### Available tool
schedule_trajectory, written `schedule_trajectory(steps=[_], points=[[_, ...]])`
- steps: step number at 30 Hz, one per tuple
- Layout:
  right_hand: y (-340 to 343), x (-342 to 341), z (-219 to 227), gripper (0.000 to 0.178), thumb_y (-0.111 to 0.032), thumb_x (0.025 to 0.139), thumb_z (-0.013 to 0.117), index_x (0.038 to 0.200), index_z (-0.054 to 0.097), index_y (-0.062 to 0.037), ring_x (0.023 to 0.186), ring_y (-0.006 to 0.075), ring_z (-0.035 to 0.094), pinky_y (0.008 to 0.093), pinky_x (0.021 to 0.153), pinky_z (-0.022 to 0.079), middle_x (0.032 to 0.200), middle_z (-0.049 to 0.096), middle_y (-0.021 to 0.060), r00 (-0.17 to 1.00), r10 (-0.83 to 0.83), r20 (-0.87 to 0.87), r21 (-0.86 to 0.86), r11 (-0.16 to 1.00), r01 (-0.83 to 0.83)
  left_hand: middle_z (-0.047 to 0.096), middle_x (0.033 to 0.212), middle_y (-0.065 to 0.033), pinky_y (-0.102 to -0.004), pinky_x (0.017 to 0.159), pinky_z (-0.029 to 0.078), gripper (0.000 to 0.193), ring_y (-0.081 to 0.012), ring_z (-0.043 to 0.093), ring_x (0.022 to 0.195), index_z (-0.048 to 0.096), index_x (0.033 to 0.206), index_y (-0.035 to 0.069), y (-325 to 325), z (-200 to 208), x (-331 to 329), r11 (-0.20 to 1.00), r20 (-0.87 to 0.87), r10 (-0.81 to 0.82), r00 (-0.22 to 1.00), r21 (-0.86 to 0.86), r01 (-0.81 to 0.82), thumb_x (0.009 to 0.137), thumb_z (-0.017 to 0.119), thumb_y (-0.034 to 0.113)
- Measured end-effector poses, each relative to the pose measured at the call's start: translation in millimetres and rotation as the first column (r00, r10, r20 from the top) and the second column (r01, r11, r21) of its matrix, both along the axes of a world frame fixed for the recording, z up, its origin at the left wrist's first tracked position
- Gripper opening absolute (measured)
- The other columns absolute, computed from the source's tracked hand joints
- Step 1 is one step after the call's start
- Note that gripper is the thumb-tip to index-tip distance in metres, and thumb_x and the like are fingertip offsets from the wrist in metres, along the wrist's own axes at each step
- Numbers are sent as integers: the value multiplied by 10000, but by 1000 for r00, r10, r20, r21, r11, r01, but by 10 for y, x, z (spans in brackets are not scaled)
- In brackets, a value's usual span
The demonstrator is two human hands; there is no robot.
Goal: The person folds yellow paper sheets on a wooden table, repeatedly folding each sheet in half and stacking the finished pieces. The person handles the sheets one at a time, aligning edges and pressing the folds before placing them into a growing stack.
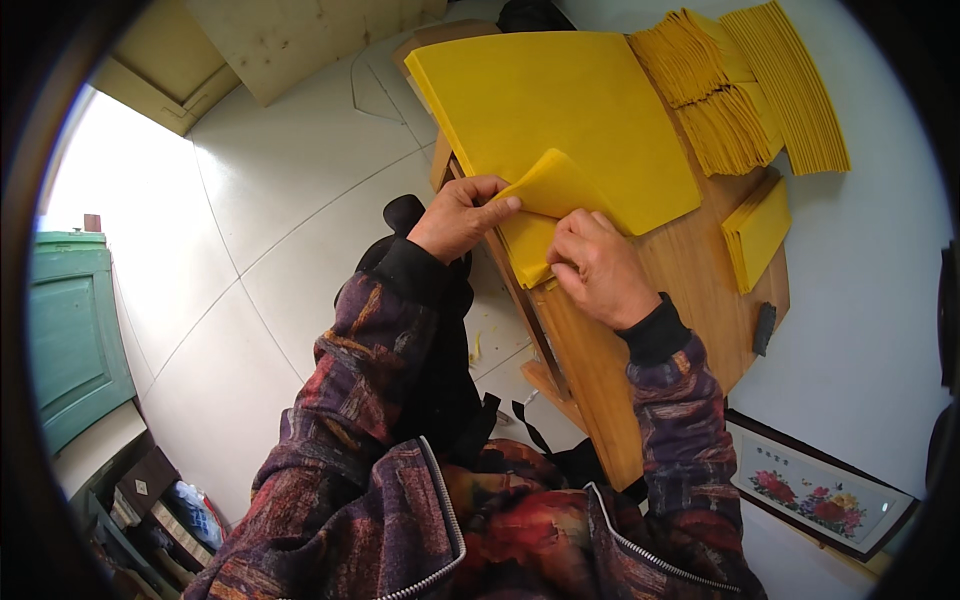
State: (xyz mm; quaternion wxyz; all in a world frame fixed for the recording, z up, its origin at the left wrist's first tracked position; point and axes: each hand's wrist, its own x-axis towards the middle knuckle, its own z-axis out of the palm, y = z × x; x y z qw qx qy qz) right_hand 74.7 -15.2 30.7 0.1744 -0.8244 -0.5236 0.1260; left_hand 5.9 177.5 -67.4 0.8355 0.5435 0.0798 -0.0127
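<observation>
A thick stack of large yellow paper sheets [570, 100] lies on the wooden table [600, 350]. At its near left corner, my left hand [458, 218] pinches the raised edge of a yellow sheet [555, 183] between thumb and fingers. That sheet is bent up and over on itself. My right hand [605, 268] has its fingers curled in on the near edge of the same paper, thumb low by the corner. The fingertips of the right hand are partly hidden.
Folded yellow bundles [682, 58] and a long fanned bundle [790, 85] sit at the far right. Closer lie a smaller folded yellow pile [762, 232] and a dark block [764, 328] by the table's right edge. A framed flower picture [820, 490] stands lower right; a green cabinet [80, 335] is left.
</observation>
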Motion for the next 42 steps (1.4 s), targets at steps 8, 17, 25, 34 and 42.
schedule_trajectory(steps=[8, 17, 25, 34, 42], points=[[46, -11, 31, 13, -41, 764, 603, 759, 610, -31, 862, 304, 558, 399, 748, 477, 865, 572, 104, 999, -45, 21, -16, 999, 45, 652, 968, 0, -239, 838, 442, 258, -83, 559, 907, 654, 1061, -16, -3, 25, -10, 1000, -10, 5, 1000, 17, -5, 932, 631, 207], [28, 53, 34, 31, -52, 746, 582, 754, 571, -24, 763, 312, 574, 380, 663, 463, 796, 570, 126, 966, -165, -198, 57, 982, 179, 654, 949, -2, -239, 825, 444, 234, -81, 561, 892, 652, 1047, -20, -3, -18, 18, 1000, 18, -5, 1000, 7, 4, 934, 621, 182], [3, 87, 27, 48, -41, 759, 571, 765, 582, 5, 702, 254, 582, 323, 629, 457, 770, 579, 125, 888, -238, -393, 78, 954, 290, 659, 955, -7, -238, 825, 446, 238, -86, 565, 885, 652, 1058, -28, -8, -46, 18, 999, 11, -1, 1000, -40, 1, 927, 629, 170], [-46, 87, 3, 67, -41, 776, 587, 798, 602, 21, 711, 236, 595, 309, 647, 464, 755, 592, 122, 868, -267, -419, 25, 952, 305, 657, 958, -13, -244, 831, 447, 253, -91, 563, 896, 651, 1065, -35, -4, -32, 11, 1000, -2, -2, 1000, -10, 2, 924, 633, 174], [-4, -81, -46, 126, -72, 785, 649, 891, 610, -16, 842, 287, 596, 355, 743, 487, 880, 585, 109, 972, -114, 206, 60, 993, 103, 658, 968, -12, -246, 840, 443, 253, -89, 560, 901, 652, 1079, -31, -14, -20, 14, 1000, 12, 4, 1000, -30, -3, 926, 627, 169]])
